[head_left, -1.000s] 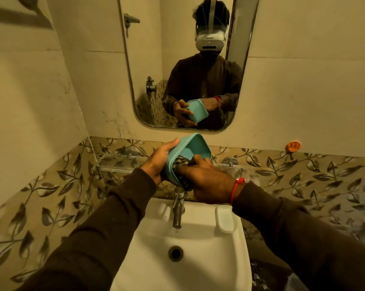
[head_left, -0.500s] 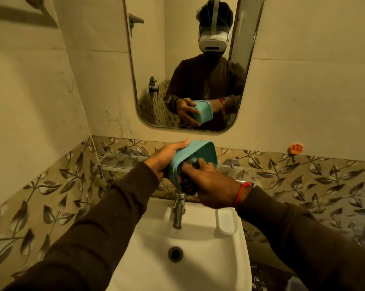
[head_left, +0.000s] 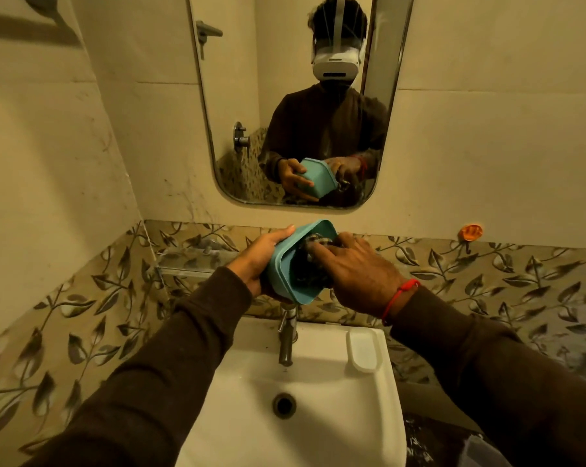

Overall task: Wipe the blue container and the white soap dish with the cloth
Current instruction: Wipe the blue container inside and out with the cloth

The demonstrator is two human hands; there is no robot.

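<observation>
- The right hand [head_left: 359,267] reached into the open mouth of the blue container [head_left: 286,264], its fingers curled down onto a dark, patterned cloth [head_left: 313,261] and pressing it against the inside.
- A red thread bracelet [head_left: 401,294] circled the right wrist, just above the cuff of a dark brown sleeve [head_left: 487,372].
- The left hand [head_left: 261,257] gripped the container from the outside, palm against its base and side, thumb lying along the upper rim; the other fingers were hidden behind the container.
- The container was held in the air, tipped on its side with the opening turned toward the person and to the right, above the tap [head_left: 286,335] and clear of the basin.
- The cloth sat bunched inside the container, mostly covered by the right hand's fingers.
- The white soap dish [head_left: 364,348] lay on the flat ledge of the white washbasin [head_left: 318,443], to the right of the tap and well apart from both hands.
- The basin's drain [head_left: 284,404] was in the middle of the bowl, below the spout.
- Behind the hands, a band of leaf-patterned tiles [head_left: 487,274] ran along the wall, with a glass shelf [head_left: 190,264] fixed to it at the left.
- An orange hook [head_left: 471,232] was stuck to the wall at the right, just above the tile band.
- The mirror [head_left: 295,96] above showed the person in a white headset, holding the container in both hands.
</observation>
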